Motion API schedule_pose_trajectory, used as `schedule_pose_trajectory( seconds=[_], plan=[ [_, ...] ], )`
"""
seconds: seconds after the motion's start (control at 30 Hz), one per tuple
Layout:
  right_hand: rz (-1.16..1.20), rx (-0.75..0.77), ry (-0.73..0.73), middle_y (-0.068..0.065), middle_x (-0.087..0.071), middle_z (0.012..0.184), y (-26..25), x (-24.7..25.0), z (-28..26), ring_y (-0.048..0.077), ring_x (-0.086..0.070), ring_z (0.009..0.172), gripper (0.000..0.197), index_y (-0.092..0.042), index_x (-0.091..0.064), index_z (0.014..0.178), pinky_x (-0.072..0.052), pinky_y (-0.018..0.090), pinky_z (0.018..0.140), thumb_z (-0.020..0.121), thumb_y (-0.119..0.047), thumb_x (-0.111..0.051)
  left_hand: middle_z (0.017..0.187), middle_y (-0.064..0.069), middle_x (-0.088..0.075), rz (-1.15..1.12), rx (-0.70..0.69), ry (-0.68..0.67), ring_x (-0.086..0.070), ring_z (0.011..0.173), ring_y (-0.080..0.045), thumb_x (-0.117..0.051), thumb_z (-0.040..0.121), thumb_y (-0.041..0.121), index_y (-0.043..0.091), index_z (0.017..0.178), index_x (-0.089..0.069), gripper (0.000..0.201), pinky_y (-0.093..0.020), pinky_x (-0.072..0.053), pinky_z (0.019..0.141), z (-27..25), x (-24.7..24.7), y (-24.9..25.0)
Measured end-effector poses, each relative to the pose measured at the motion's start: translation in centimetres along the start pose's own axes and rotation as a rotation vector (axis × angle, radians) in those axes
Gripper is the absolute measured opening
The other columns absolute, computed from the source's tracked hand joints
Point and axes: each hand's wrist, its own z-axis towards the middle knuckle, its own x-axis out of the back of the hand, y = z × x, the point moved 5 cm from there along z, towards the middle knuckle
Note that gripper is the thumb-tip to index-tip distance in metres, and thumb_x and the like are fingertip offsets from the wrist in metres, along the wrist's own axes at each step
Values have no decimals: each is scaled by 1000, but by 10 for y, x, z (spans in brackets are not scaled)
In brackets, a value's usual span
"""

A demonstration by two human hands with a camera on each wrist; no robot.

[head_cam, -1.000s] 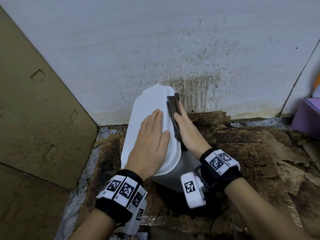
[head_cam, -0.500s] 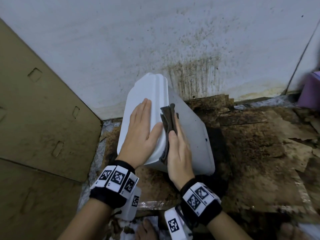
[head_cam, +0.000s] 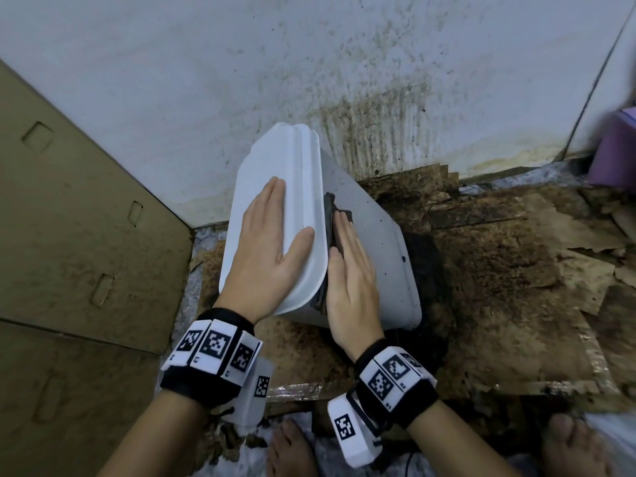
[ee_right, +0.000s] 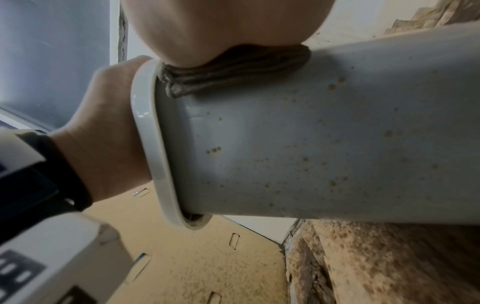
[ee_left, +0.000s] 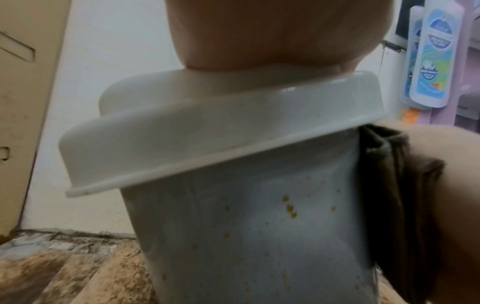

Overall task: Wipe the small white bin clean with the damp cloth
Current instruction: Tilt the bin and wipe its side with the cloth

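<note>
The small white bin (head_cam: 375, 256) stands tilted to the left on the dirty floor, its lid facing up and left. Brown specks dot its side (ee_right: 324, 154) and its near face (ee_left: 259, 236). My left hand (head_cam: 272, 246) lies flat on the lid (head_cam: 272, 166), fingers straight. My right hand (head_cam: 351, 270) presses the folded dark cloth (head_cam: 332, 215) flat against the bin's side just under the lid's rim. The cloth (ee_right: 233, 67) is bunched beneath my palm, and in the left wrist view the cloth (ee_left: 394, 174) sits between hand and bin.
A stained white wall (head_cam: 309, 80) rises right behind the bin. A cardboard panel (head_cam: 69, 235) leans at the left. Torn, mouldy cardboard (head_cam: 516, 287) covers the floor. A purple object (head_cam: 612, 156) stands at the far right. My bare feet (head_cam: 292, 449) are near the bottom edge.
The bin has tipped further left, showing more of its side. My right hand has slid the cloth from the lid's edge down onto the side wall. My left hand stayed flat on the lid.
</note>
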Motion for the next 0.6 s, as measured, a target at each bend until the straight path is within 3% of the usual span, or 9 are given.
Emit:
schedule_pose_trajectory(
  seconds=[0.2,0.3,0.43,0.6],
  plan=[
    [-52,14,29,-15,-27,162,36,12,-7,1,-19,150,54,-24,-29,157,-20,39,124,105,-37,-24,170,6,-9,11,-2,8,-4,154,-4,-32,96,60,19,162,-11,80,-22,-3,123,-1,3,-3],
    [-88,-57,31,-16,-25,163,71,23,-13,0,-18,150,55,-26,-28,157,-19,40,125,104,-39,-23,170,5,-11,16,1,17,-6,154,-5,-32,95,59,18,162,-13,81,-14,-1,119,-1,5,-6],
    [-90,-212,16,-17,-19,164,109,38,-20,-5,-13,149,59,-31,-23,156,-13,36,126,100,-49,-19,169,5,-12,14,7,20,-7,154,-5,-36,97,55,18,162,-14,77,-19,-4,122,-2,5,-8],
    [-42,-350,19,-16,-12,165,127,44,-22,-4,-9,150,58,-32,-19,157,-8,36,126,100,-42,-21,169,7,-12,7,0,27,-7,154,-3,-36,96,60,19,162,-14,81,-13,-2,119,-2,5,-9]
  ],
)
